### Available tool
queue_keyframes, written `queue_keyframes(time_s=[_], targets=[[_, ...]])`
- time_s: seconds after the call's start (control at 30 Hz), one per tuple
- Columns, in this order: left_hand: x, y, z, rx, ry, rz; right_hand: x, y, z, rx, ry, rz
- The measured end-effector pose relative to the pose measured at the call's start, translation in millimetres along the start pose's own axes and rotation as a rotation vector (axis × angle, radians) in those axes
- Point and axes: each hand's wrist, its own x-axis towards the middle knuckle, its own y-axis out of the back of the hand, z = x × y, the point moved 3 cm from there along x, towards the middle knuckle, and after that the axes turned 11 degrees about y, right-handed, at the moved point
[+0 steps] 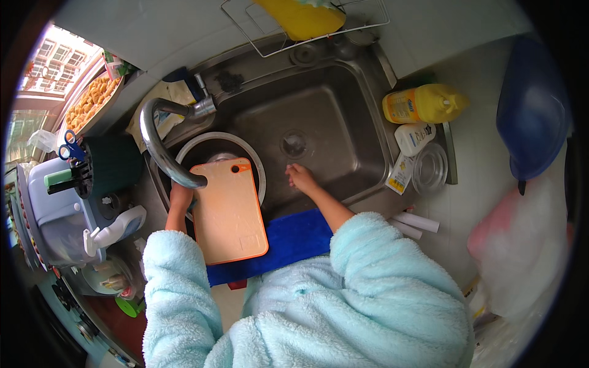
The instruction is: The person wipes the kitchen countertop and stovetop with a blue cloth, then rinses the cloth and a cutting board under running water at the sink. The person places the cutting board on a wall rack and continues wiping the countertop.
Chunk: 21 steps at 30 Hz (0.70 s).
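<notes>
A cutting board (228,211) with an orange rim and a corner hole slants over a round metal pot (261,165) in the steel sink (317,108). My left hand (181,198) grips the board's left edge, its fingers mostly hidden behind the board and the faucet. Beside that hand shows a small bit of teal material, too covered to name. The curved chrome faucet (154,133) reaches over the pot, its spout end in front of the board's upper left corner. Close to the drain (294,143), my right hand (301,178) is inside the sink with curled fingers, holding nothing visible.
Yellow detergent jug (425,103), white bottle (414,138) and clear plastic container (430,169) stand right of the sink. A dark green utensil holder (112,161) with blue scissors (71,146) and a white spray bottle (117,227) occupy the left. A wire rack (317,37) overhangs the back.
</notes>
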Motion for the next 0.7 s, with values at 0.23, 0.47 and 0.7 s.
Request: queue_keyframes(time_s=[0.23,0.47,0.7], targets=[[-28.1,-1.2,36.3,0.165,0.125,-0.003,30.9,73.2,38.1,-0.637,0.080,0.099],[-26.7,-24.7,16.2,0.214,0.106,0.110,44.0,100.1,25.9,-0.713,0.050,-0.043],[-49.4,-22.3,38.2,-0.005,0.046,0.266,39.8,82.0,16.1,-0.579,0.038,0.046]])
